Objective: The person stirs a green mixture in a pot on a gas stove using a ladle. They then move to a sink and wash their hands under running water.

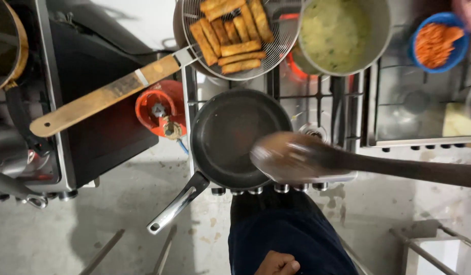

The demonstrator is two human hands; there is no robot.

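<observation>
View from above a gas stove, looking straight down past the person's dark trousers to a grey concrete floor.

The right hand [291, 155] reaches in from the right edge, its forearm stretched across the stove front. The hand is blurred by motion, so I cannot tell whether its fingers are spread or closed, or whether they hold anything. It hovers over the right rim of a dark pan [230, 135], overlapping that edge in the view; whether it touches the pan cannot be told.

The pan sits on the front left burner of the stove [419, 122]. It looks empty apart from a dull sheen on its base. Its metal handle points down and left, out over the floor, well apart from the right hand.

The left hand [278, 265] shows only at the bottom edge, below the trousers, fingers curled loosely together, holding nothing that can be seen. It is well apart from the pan.

Behind the pan, a wire strainer [276, 51] with a long wooden handle holds golden fried sticks [233, 35], resting over another vessel. Just to its right stands a pot [342, 30] of pale, creamy food. Further right, a blue bowl [439, 43] holds orange shreds. To the left of the pan, on the floor, stands a red gas cylinder [159, 109].
</observation>
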